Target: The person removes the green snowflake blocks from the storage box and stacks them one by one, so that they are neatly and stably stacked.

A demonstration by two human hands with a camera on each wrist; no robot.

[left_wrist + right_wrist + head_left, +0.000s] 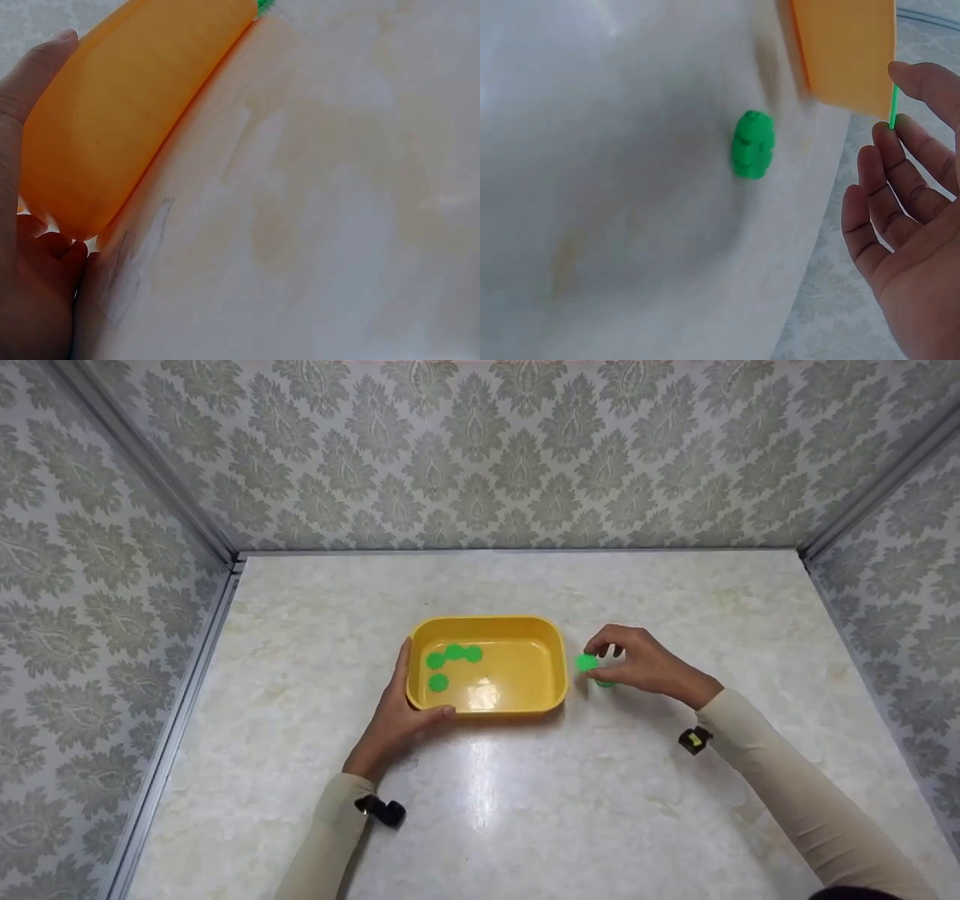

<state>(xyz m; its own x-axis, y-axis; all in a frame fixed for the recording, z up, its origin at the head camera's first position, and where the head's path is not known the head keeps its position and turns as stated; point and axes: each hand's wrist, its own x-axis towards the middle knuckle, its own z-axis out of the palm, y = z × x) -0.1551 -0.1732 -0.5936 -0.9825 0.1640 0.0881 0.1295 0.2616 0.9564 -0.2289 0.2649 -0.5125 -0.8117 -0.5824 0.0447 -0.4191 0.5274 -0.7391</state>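
Observation:
A yellow plastic tray (525,667) sits on the table with several flat green scalloped discs (438,682) lying at its left side. My left hand (394,716) grips the tray's left end, the thumb along the near rim and the fingers against the left wall. Just off the tray's right end, my right hand (645,664) pinches one green scalloped disc (586,662) between thumb and fingertips. In the right wrist view this disc is seen edge-on, and a thicker green piece (754,145), perhaps stacked discs, rests on the table below the hand.
The pale marbled table (480,825) extends around the tray. Patterned wall panels (495,457) stand behind it and at both sides, joined by grey metal edging (172,735). Each sleeve carries a small black wrist camera (386,812).

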